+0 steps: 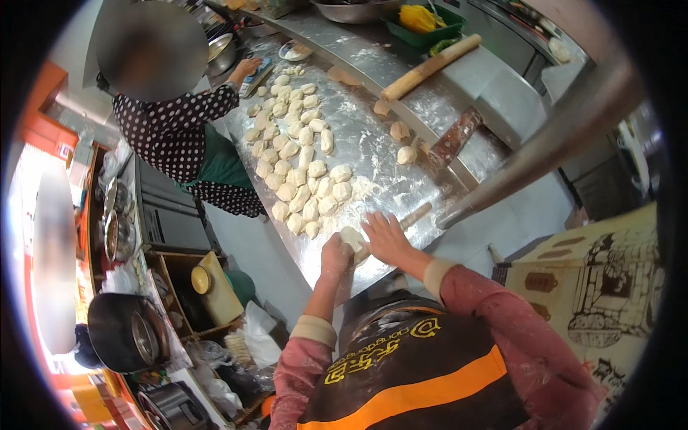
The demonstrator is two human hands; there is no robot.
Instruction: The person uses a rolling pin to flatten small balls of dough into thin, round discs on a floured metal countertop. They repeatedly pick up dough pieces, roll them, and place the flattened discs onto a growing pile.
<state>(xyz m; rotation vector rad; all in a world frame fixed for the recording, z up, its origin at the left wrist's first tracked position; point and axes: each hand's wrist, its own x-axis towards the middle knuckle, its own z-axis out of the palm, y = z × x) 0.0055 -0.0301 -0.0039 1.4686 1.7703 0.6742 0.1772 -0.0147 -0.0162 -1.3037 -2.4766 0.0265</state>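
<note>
At the near end of the floured steel table (357, 121), my left hand (336, 255) holds the edge of a small dough round (353, 239). My right hand (389, 239) lies across a thin wooden rolling pin (416, 215), palm on it and fingers stretched out beyond. One end of the pin sticks out past the right hand; its other end reaches the dough, and the middle is hidden under my palm. Just beyond my hands, many dough pieces (306, 156) cover the left side of the table. One lone dough ball (407, 155) sits farther right.
A thick rolling pin (430, 67) and a brown-handled dough scraper (457, 134) lie along the right. A metal pole (537, 145) slants in close by my right arm. Across the table's left edge stands a co-worker (172, 140), one hand on a cloth-like item (255, 78). A flour bowl (294, 51) is at the far end.
</note>
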